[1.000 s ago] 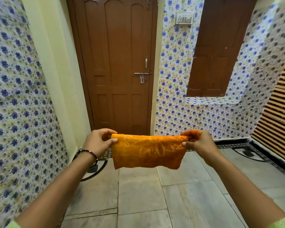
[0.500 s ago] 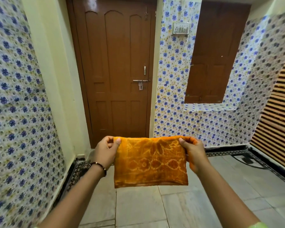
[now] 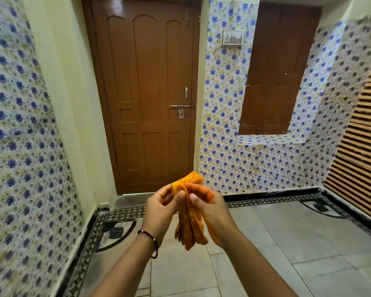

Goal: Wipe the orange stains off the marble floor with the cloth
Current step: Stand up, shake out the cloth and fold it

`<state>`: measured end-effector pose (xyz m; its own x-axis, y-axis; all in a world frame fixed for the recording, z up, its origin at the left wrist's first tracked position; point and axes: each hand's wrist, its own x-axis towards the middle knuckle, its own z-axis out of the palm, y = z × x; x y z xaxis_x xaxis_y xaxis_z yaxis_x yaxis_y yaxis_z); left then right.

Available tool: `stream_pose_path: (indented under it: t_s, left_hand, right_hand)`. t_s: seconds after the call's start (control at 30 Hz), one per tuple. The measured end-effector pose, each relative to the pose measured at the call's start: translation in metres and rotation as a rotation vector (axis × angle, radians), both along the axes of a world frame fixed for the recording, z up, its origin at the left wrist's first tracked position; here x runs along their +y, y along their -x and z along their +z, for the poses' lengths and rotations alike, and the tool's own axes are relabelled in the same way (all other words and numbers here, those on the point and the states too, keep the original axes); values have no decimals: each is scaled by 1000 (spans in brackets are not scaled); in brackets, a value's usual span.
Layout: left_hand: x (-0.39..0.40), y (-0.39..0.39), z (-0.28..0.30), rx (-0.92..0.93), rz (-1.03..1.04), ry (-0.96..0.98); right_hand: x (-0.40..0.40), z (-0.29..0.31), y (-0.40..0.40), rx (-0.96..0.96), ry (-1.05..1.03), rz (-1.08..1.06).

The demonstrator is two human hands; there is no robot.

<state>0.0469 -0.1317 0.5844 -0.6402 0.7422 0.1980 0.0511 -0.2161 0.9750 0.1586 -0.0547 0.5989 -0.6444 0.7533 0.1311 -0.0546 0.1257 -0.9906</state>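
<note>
- Vs earlier frames: cloth [image 3: 189,213] is no longer stretched flat between the hands; it's now bunched into a narrow vertical bundle, and the hands have come together until they almost touch.
- Left hand [image 3: 162,207]: fingers curled, pinching the bundle's left side near the top. Beaded bracelet [image 3: 151,243] on that wrist.
- Right hand [image 3: 209,207]: fingers curled around the bundle from the right, thumb pressing on the front.
- Cloth: orange with a lighter woven pattern, folded in several layers. A short peak sticks up above the two grips; the longer tail hangs below them, loose, layered edges visible.
- Cloth is held in the air in front of the person, well above the marble floor [image 3: 287,243], not touching it.
- Beyond the grip: brown door [image 3: 146,93], closed.
- Stains: can't tell any on the visible floor.
</note>
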Motion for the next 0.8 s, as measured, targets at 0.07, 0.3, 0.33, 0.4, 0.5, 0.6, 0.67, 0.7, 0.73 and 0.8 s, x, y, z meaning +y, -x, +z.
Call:
stream_pose_path:
  t_s: [0.07, 0.3, 0.33, 0.4, 0.5, 0.6, 0.67, 0.7, 0.73, 0.8]
  left_hand:
    - [-4, 4, -2, 59, 13, 30]
    - [-11, 18, 5, 220, 122, 81]
    - [-12, 20, 6, 235, 109, 80]
    - [-14, 22, 9, 243, 72, 68]
    - [-16, 26, 10, 251, 57, 61]
    - [-19, 32, 8, 355, 68, 88]
    - [-19, 34, 6, 443, 75, 102]
    - [-19, 33, 5, 468, 85, 96]
    - [-18, 31, 5, 474, 105, 90]
    - [-15, 28, 6, 432, 152, 77]
  right_hand:
    - [0, 1, -2, -33, 17, 92]
    - [20, 20, -11, -212, -628, -86]
    - [26, 23, -12, -325, -791, -73]
    - [33, 29, -13, -510, -868, 56]
    - [36, 32, -13, -608, -844, 227]
    - [39, 33, -15, -553, -711, 303]
    - [40, 35, -17, -480, -610, 257]
    - [40, 35, -18, -409, -535, 227]
    - [39, 35, -18, -315, -436, 197]
    - [32, 29, -18, -98, -194, 133]
